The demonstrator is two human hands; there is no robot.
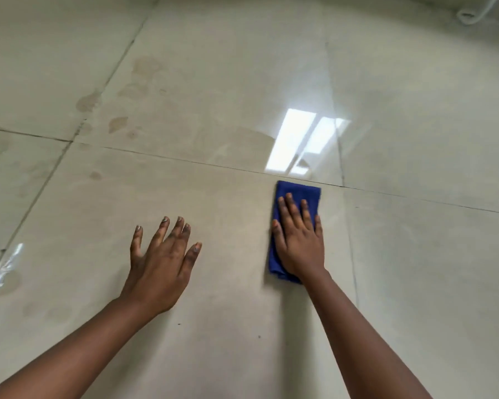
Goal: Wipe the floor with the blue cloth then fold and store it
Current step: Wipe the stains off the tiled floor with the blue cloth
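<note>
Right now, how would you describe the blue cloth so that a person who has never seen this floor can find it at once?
Start from the pale tiled floor and find the bright window reflection on it. Just below that glare, past the grout line, lies the blue cloth, folded into a narrow rectangle, with the right hand pressed flat on it. It is the only coloured thing there; the left hand rests on bare tile.

Brownish stains (118, 105) scattered upper left of frame, on glossy pale tile; dark grout lines (202, 162) crossing frame, one diagonal at left, one running left to right through middle; bright rectangular light reflection (297, 139) right of centre; smaller glare patch (3, 269) at left edge; white cable loop (473, 15) in upper right corner
</note>
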